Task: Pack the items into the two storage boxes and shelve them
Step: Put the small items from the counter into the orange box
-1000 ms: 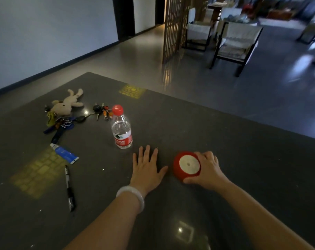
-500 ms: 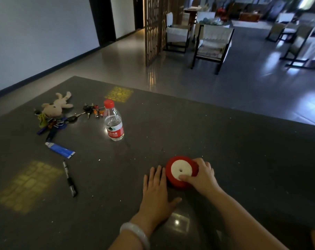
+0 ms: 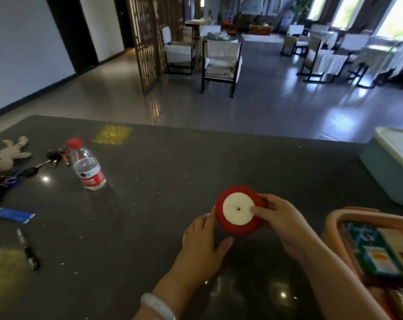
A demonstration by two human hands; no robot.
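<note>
A red round pad with a white centre [image 3: 238, 212] is tilted up off the dark table [image 3: 172, 162], gripped by my right hand [image 3: 280, 218]. My left hand [image 3: 202, 243] lies flat on the table just left of it, fingertips near the pad's rim. A pink storage box [image 3: 334, 218] with packets inside sits at the lower right. A pale blue-green storage box [image 3: 389, 174] stands at the right edge. On the left lie a water bottle [image 3: 87, 165], keys [image 3: 55, 154], a plush toy [image 3: 7, 153], a blue tube [image 3: 11, 214] and a black pen [image 3: 28, 250].
The table's far edge drops to a glossy floor. Beyond it stand white-cushioned chairs [image 3: 221, 63], a wooden lattice screen [image 3: 147, 40] and further chairs and tables by bright windows at the right.
The view swung right, bringing both storage boxes into sight. My right hand carried the red pad rightward and tipped it up; my left hand followed along the table.
</note>
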